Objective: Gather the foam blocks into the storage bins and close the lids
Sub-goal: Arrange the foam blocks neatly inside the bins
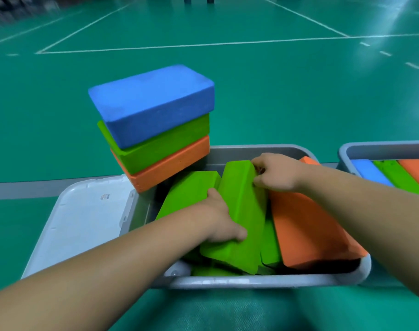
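Both hands hold one green block (241,211) inside the grey bin (251,281). The left hand (218,218) grips its near end, and the right hand (275,173) pinches its far end. It sits tilted on other blocks, not flat. Just right of the grip lies an orange block (306,225). Past the left hand a stack (156,130) of three (blue on top) waits at the bin's corner. The lid (84,220) lies off to the left. A second bin (380,149) is open too, so much is left.

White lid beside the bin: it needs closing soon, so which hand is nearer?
Left. The left hand grips the green block just right of the lid; the right hand holds that block's far end, farther right.
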Tool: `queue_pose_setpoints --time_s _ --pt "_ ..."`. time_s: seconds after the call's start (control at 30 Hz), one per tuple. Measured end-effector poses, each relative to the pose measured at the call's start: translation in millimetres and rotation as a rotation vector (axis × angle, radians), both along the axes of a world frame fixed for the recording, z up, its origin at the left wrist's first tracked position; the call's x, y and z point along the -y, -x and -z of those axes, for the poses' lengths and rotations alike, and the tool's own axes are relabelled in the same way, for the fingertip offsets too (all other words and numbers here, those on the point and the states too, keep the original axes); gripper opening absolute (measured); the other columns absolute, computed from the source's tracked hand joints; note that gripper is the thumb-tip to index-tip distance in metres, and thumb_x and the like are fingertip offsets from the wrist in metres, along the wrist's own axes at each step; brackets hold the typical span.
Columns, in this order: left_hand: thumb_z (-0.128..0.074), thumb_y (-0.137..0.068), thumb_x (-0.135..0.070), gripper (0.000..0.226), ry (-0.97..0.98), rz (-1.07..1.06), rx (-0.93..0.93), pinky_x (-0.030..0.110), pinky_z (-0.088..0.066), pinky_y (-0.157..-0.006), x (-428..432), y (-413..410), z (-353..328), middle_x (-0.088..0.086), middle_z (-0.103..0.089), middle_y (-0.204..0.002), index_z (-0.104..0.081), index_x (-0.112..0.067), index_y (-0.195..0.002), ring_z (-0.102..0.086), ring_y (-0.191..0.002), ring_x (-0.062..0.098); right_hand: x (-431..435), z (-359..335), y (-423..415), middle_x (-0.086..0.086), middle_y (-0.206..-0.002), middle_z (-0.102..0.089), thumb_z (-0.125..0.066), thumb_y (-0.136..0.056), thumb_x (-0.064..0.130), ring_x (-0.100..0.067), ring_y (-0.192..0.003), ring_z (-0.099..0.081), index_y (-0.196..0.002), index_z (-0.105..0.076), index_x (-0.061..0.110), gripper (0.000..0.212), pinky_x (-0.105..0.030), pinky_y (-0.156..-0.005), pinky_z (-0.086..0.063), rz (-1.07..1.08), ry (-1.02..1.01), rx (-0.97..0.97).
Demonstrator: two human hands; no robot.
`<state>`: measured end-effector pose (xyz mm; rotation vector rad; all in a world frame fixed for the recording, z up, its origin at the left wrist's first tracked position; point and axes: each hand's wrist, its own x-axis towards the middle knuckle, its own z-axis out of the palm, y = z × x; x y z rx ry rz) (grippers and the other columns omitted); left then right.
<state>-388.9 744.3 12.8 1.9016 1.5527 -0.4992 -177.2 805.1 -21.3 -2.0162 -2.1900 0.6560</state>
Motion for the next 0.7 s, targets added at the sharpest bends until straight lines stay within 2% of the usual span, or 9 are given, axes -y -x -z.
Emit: queue_pose_setpoints --time_s 0.07,0.13,0.2,0.3,0.33,0.4,0.43,0.57,0.7 --pt "-0.069 -0.083 -0.059 0.104 -0.146 -0.088 0.160 0.033 -0.045 -0.092 -9.1 4.0 -17.4 0.015 -0.054 -0.147 -0.019 -0.005 -0.157 -0.056 -0.129 0.033 -1.7 -8.9 -5.3 0.010 -0.093 -0.075 -0.055 -0.074 0.035 -0.015 -0.092 -0.071 -0.102 -0.072 0.025 0.034 -0.037 -0.082 -0.056 0.193 -0.071 -0.285" --pt "-0.062 -0.083 -0.061 0.071 -0.362 -0.132 0.319 0.035 -0.047 -0.086 -18.4 8.6 -43.8 0.010 -0.063 -0.132 -0.048 -0.016 -0.135 -0.062 -0.115 0.031 -3.8 -24.1 -8.0 0.019 -0.094 -0.073 -0.054 -0.081 0.038 -0.005 -0.088 -0.067 -0.114 -0.072 0.033 0.038 -0.030 -0.079 -0.051 0.392 -0.168 -0.559" --pt "-0.059 -0.085 -0.058 0.050 -0.508 -0.179 0.504 0.034 -0.049 -0.086 -26.6 15.2 -72.3 0.002 -0.068 -0.120 -0.061 -0.024 -0.121 -0.063 -0.106 0.024 -5.7 -40.2 -8.9 0.021 -0.098 -0.067 -0.055 -0.096 0.041 0.000 -0.088 -0.063 -0.121 -0.068 0.033 0.029 -0.024 -0.076 -0.047 0.457 -0.283 -0.710" --pt "-0.064 -0.081 -0.065 0.050 -0.689 -0.282 0.744 0.032 -0.051 -0.092 -34.6 26.3 -102.9 -0.009 -0.069 -0.115 -0.068 -0.031 -0.118 -0.065 -0.106 0.011 -13.9 -51.7 -8.6 0.023 -0.103 -0.062 -0.050 -0.104 0.046 0.016 -0.085 -0.057 -0.120 -0.063 0.031 0.026 0.002 -0.073 -0.036 0.493 -0.432 -0.772" --pt "-0.064 -0.079 -0.071 0.052 -0.769 -0.315 0.803 0.030 -0.050 -0.089 -37.1 29.8 -109.3 -0.009 -0.067 -0.117 -0.069 -0.033 -0.115 -0.063 -0.106 0.008 -16.7 -55.7 -5.9 0.019 -0.107 -0.063 -0.051 -0.103 0.049 0.010 -0.091 -0.058 -0.120 -0.064 0.029 0.030 0.001 -0.077 -0.036 0.518 -0.448 -0.793" --pt "-0.061 -0.077 -0.082 0.056 -0.912 -0.363 0.888 0.020 -0.043 -0.076 -41.0 36.7 -119.6 -0.007 -0.064 -0.114 -0.066 -0.033 -0.105 -0.060 -0.099 0.002 -20.9 -64.5 -0.7 0.006 -0.114 -0.068 -0.057 -0.092 0.053 -0.010 -0.101 -0.061 -0.120 -0.068 0.022 0.043 -0.025 -0.089 -0.047 0.564 -0.452 -0.912" --pt "-0.058 -0.075 -0.086 0.060 -0.968 -0.389 0.921 0.018 -0.039 -0.071 -41.9 40.2 -124.8 -0.005 -0.062 -0.110 -0.063 -0.031 -0.100 -0.058 -0.093 0.002 -26.7 -64.4 -3.1 -0.001 -0.115 -0.069 -0.059 -0.085 0.047 -0.018 -0.100 -0.062 -0.120 -0.068 0.019 0.047 -0.036 -0.087 -0.049 0.585 -0.456 -1.014" --pt "-0.057 -0.079 -0.085 0.072 -1.135 -0.582 1.032 0.030 -0.034 -0.069 -56.3 61.9 -140.6 0.000 -0.052 -0.098 -0.046 -0.017 -0.098 -0.049 -0.083 0.017 -31.1 -83.8 9.4 -0.014 -0.100 -0.062 -0.054 -0.072 0.021 -0.018 -0.080 -0.061 -0.112 -0.061 0.006 0.043 -0.031 -0.065 -0.055 0.555 -0.529 -1.275" --pt "-0.037 -0.099 -0.071 0.068 -1.134 -0.729 1.030 0.037 -0.033 -0.061 -74.5 84.7 -157.0 0.004 -0.042 -0.073 -0.045 -0.008 -0.074 -0.035 -0.060 0.020 -27.0 -103.9 47.1 -0.005 -0.098 -0.064 -0.067 -0.088 0.034 -0.017 -0.087 -0.067 -0.111 -0.057 0.010 0.034 -0.045 -0.083 -0.063 0.515 -0.646 -1.216"
